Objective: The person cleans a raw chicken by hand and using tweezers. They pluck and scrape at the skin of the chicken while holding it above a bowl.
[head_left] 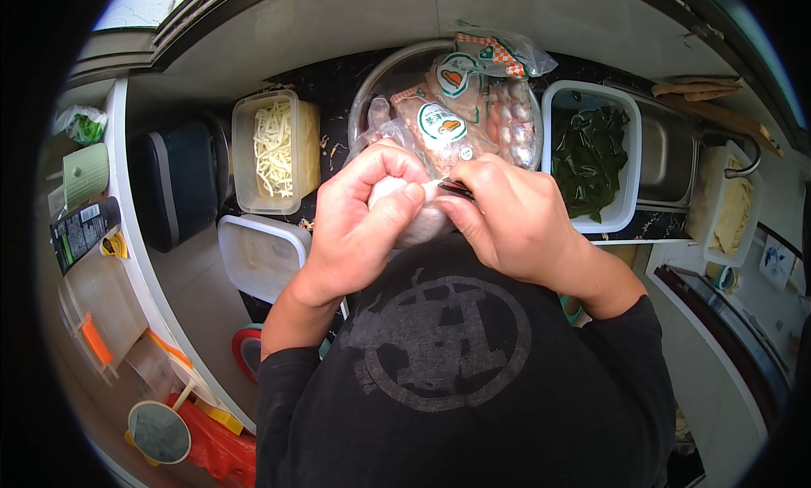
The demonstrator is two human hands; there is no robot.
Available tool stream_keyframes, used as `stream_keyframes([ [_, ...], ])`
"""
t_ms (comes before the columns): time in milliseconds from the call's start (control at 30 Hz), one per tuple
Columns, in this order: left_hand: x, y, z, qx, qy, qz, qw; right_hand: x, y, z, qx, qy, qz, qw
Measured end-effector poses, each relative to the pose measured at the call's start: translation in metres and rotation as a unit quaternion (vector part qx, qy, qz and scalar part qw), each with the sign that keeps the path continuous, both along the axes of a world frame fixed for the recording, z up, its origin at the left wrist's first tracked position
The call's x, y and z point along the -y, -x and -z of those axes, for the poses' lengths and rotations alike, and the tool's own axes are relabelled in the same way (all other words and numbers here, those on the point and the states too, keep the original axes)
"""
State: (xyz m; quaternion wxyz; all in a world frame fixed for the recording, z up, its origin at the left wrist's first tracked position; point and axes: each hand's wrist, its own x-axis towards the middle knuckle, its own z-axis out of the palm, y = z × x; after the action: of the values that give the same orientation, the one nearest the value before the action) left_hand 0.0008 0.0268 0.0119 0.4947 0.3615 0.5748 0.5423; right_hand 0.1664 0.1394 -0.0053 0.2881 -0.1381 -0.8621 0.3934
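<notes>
My left hand (355, 226) is closed round a whitish, bulging plastic bag (425, 227) held up in front of my chest. In my right hand (519, 222), thumb and fingers pinch a small dark tool (456, 189) against the gathered top of that bag. Its kind is mostly hidden by the fingers. Just beyond my hands, a large metal bowl (362, 108) carries several clear food packs (439, 126) with green and orange print. Another pack (514, 120) of round reddish-white pieces lies at the bowl's right side.
Left of the bowl stands a plastic tub (242, 196) of pale shreds, with a translucent container (262, 256) nearer me. On the right are a white tub (634, 175) of dark green leaves, a metal sink (667, 163) with a tap (745, 169), and a container (731, 205) of pale yellow sheets.
</notes>
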Motion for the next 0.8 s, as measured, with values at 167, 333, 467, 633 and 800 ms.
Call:
stream_keyframes([
  [167, 0.0, 0.0, 0.004, -0.031, -0.036, 0.003, 0.999, -0.002, 0.004, 0.006, -0.013, 0.14, -0.041, 0.989],
  [333, 0.002, -0.001, 0.003, -0.019, -0.034, -0.022, 0.999, -0.011, 0.005, 0.002, 0.027, 0.26, -0.062, 0.963],
  [467, 0.0, -0.005, 0.001, -0.003, -0.034, -0.077, 0.996, -0.018, 0.004, -0.006, 0.051, 0.342, -0.078, 0.935],
  [633, 0.003, -0.002, 0.003, 0.037, -0.053, -0.088, 0.994, -0.024, 0.008, 0.016, -0.015, 0.217, -0.092, 0.972],
  [800, 0.006, 0.0, 0.002, 0.031, -0.045, -0.097, 0.994, -0.022, 0.006, 0.013, 0.013, 0.324, -0.117, 0.939],
])
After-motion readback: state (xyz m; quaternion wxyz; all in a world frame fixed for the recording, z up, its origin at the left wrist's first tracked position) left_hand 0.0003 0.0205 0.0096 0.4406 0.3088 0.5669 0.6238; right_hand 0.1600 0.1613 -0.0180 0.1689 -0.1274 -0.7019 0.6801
